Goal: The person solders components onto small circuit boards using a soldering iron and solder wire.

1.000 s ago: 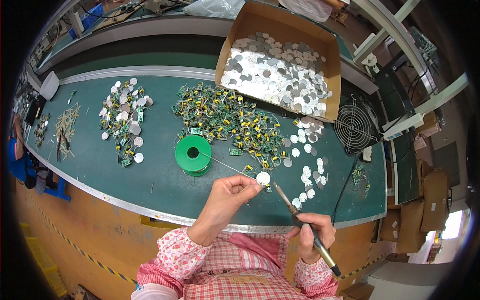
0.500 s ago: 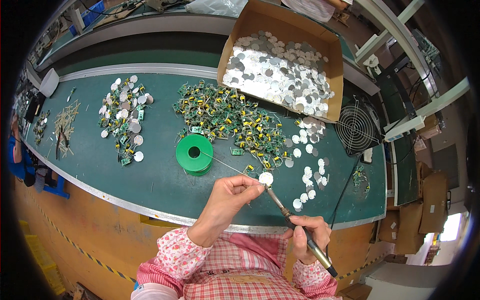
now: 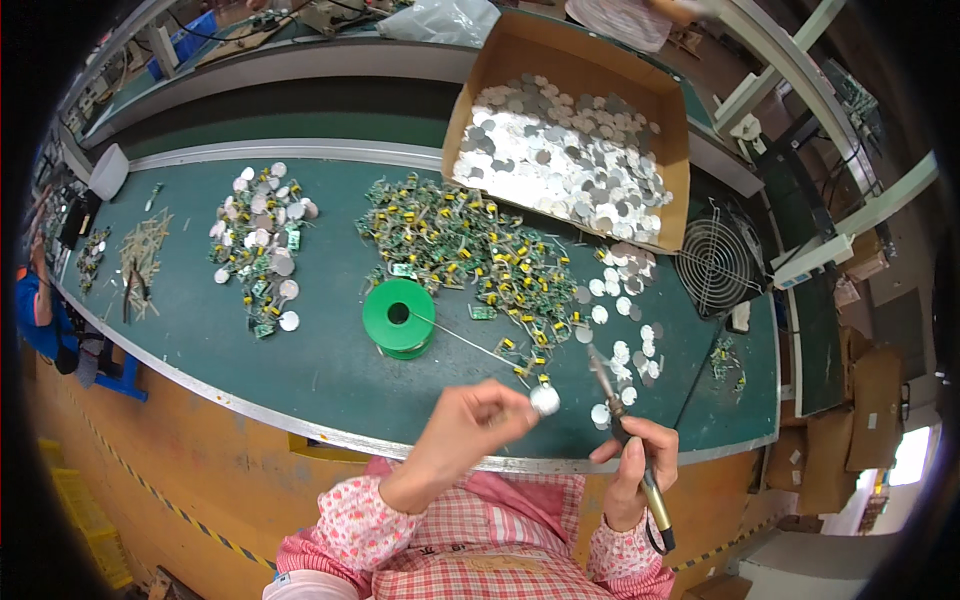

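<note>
White disc (image 3: pixel 545 400) lies beyond a checked apron (image 3: pixel 490 530) with dark lettering. Since half a second ago it has come nearer the body, away from the soldering iron (image 3: pixel 616 408) grasped by the right hand (image 3: pixel 637 475). The left hand's (image 3: pixel 465 430) blurred fingertips seemingly pinch the disc's near edge.
</note>
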Demonstrator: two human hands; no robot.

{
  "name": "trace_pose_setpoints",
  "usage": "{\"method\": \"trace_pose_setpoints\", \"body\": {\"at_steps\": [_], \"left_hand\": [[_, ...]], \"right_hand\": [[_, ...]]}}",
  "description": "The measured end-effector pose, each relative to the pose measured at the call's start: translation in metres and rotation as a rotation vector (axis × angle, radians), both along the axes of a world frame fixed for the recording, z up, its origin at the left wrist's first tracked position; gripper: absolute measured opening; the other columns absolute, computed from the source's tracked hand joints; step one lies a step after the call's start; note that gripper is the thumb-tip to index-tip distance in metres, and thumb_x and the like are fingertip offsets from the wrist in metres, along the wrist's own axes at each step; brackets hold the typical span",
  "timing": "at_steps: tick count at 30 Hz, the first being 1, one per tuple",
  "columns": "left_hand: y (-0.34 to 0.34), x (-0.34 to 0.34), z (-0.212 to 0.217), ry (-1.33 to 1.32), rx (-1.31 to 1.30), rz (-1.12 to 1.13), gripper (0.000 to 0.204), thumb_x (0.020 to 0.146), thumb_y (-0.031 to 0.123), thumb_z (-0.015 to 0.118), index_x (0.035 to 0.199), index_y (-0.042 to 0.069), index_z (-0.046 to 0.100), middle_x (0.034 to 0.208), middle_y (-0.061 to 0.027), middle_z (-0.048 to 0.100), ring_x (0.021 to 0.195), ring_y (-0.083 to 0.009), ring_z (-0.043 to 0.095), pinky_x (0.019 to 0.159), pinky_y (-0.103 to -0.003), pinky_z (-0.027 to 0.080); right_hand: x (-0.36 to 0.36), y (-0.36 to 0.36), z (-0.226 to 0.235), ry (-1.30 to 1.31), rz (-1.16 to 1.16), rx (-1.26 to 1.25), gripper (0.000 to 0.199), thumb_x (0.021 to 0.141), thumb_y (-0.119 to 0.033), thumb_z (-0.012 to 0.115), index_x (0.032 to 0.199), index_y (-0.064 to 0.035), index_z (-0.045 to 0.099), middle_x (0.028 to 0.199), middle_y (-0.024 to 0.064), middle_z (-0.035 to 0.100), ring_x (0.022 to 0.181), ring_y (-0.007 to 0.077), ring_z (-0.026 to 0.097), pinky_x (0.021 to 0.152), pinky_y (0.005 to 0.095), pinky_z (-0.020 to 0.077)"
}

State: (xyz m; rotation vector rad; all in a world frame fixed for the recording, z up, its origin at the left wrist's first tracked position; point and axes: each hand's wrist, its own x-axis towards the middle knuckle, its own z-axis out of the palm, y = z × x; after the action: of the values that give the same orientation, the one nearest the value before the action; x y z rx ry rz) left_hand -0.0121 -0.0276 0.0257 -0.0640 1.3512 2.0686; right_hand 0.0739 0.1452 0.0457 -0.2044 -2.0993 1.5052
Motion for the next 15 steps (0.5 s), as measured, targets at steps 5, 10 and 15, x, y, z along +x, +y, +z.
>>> {"method": "trace_pose_setpoints", "body": {"at_steps": [5,10,15], "left_hand": [[-0.048,-0.003,0.041,0.773,-0.476,0.142,0.010,0.073,0.003,0.071,0.081,0.002,0.067,0.074,-0.0040,0.059,0.067,-0.0103,0.053,0.061,-0.024,0.042],[-0.132,-0.066,0.050,1.090,-1.349,0.684,0.019,0.072,0.011,0.073,0.088,0.003,0.066,0.078,-0.0086,0.060,0.065,-0.0196,0.057,0.062,-0.033,0.043],[-0.146,-0.074,0.039,1.143,-1.309,0.630,0.033,0.071,0.016,0.077,0.099,0.004,0.065,0.088,-0.0112,0.062,0.076,-0.0220,0.060,0.068,-0.033,0.047]], "right_hand": [[-0.022,-0.003,-0.006,-0.042,0.001,0.297,0.014,0.086,-0.005,0.059,0.099,-0.0033,0.063,0.075,0.0091,0.059,0.065,0.0168,0.057,0.058,0.0276,0.0454],[-0.049,-0.021,-0.005,-0.003,0.034,0.488,0.025,0.073,-0.004,0.071,0.097,-0.0103,0.068,0.079,0.0068,0.053,0.069,0.0236,0.052,0.060,0.0329,0.0421],[-0.076,-0.044,-0.002,0.054,0.044,0.693,0.025,0.070,-0.011,0.075,0.094,-0.0122,0.068,0.077,0.0054,0.052,0.070,0.0223,0.051,0.064,0.0342,0.0407]]}}
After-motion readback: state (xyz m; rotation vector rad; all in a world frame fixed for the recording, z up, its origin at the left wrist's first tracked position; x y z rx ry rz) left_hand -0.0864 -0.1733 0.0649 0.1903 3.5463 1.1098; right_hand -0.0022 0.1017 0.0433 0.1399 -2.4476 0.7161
